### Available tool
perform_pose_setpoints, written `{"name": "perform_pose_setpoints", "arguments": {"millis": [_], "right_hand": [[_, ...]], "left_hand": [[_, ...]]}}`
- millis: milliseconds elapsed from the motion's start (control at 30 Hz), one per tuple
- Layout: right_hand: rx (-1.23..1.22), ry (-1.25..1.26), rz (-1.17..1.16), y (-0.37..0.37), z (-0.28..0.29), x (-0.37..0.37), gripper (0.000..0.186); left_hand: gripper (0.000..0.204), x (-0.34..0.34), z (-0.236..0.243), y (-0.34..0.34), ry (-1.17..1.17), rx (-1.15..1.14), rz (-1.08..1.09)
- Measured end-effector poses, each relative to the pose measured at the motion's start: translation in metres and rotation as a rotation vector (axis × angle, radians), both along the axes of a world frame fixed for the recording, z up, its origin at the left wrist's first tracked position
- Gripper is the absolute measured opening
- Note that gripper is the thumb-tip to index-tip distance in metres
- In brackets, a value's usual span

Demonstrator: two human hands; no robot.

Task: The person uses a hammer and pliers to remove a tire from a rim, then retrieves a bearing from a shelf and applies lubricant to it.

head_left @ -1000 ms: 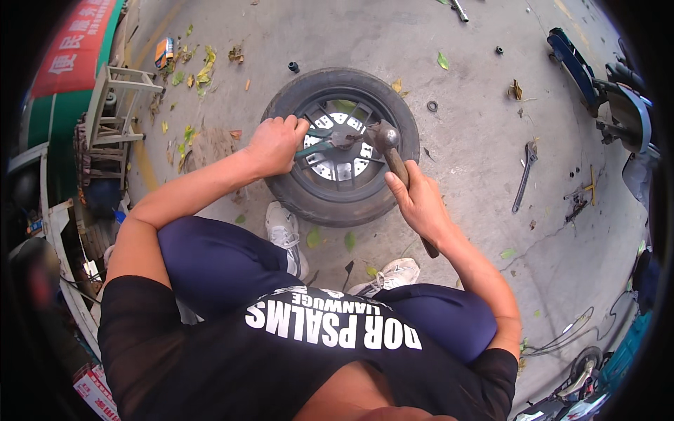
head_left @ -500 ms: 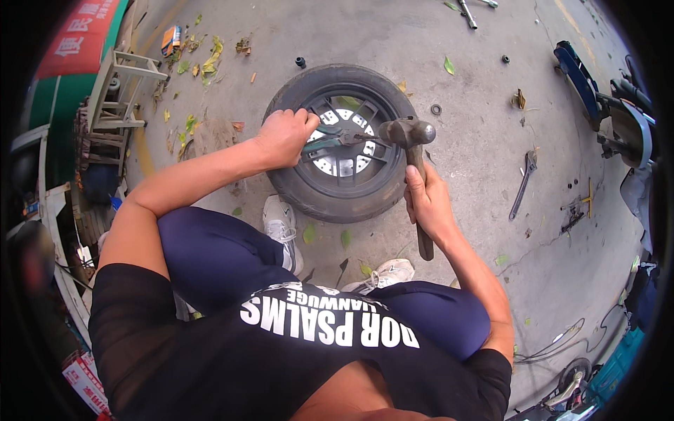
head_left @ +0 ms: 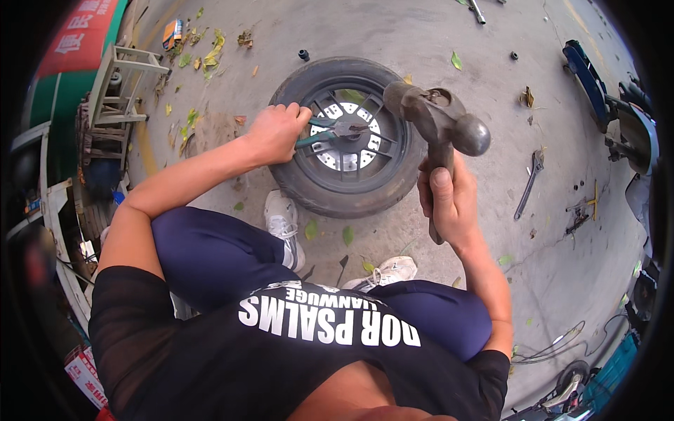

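My left hand (head_left: 277, 133) is closed around the green handles of a pair of pliers (head_left: 321, 133). The pliers' jaws lie over the hub of a wheel (head_left: 351, 205) that rests flat on the ground, with a tyre, dark spokes and a silver drilled brake disc (head_left: 326, 156). Something small and dark seems to be at the jaw tips, too small to name. My right hand (head_left: 453, 200) grips the wooden handle of a ball-peen hammer (head_left: 442, 123). The hammer's head is raised above the wheel's right edge, apart from the pliers.
An adjustable wrench (head_left: 530, 184) and a T-shaped tool (head_left: 593, 201) lie on the concrete at the right. Dark sockets (head_left: 303, 55) sit beyond the wheel. A wooden stool (head_left: 123, 88) stands at the left, and a vehicle part (head_left: 586, 81) at the far right. Fallen leaves are scattered around.
The hammer has been lifted away from the pliers, up and to the right, with my right hand. My left hand still holds the pliers over the hub.
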State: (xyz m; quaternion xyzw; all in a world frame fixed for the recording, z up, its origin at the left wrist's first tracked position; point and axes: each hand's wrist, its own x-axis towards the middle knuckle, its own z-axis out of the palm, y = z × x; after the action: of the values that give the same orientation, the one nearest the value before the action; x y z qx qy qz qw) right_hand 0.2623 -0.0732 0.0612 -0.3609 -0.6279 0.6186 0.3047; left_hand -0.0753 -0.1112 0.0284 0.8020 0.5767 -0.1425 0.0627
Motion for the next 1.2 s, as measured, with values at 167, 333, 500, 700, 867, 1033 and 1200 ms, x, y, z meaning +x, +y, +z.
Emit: {"name": "perform_pose_setpoints", "arguments": {"millis": [167, 333, 500, 700, 867, 1033, 1200], "right_hand": [[-0.035, -0.382, 0.064, -0.014, -0.052, -0.013, 0.043], [-0.322, -0.057, -0.093, -0.001, -0.010, -0.009, 0.044], [-0.079, 0.228, -0.111, 0.005, 0.023, 0.002, 0.045], [-0.554, -0.371, 0.108, -0.011, -0.043, -0.018, 0.048], [-0.290, -0.151, -0.073, -0.002, -0.019, -0.007, 0.047], [-0.422, -0.057, -0.245, 0.014, -0.029, 0.002, 0.044], [-0.335, -0.379, -0.021, 0.025, -0.015, -0.010, 0.043]], "left_hand": [[0.048, 0.005, -0.001, 0.006, -0.022, -0.019, 0.009], [0.050, 0.006, 0.003, 0.007, -0.011, -0.046, 0.005], [0.050, -0.002, -0.003, 0.003, 0.010, -0.035, 0.042], [0.049, 0.001, 0.001, 0.006, -0.022, -0.050, 0.055], [0.047, -0.011, 0.001, 0.001, -0.068, -0.064, 0.095], [0.044, -0.010, 0.006, 0.000, -0.161, -0.178, 0.272], [0.044, -0.012, -0.003, -0.003, -0.164, -0.191, 0.205]]}}
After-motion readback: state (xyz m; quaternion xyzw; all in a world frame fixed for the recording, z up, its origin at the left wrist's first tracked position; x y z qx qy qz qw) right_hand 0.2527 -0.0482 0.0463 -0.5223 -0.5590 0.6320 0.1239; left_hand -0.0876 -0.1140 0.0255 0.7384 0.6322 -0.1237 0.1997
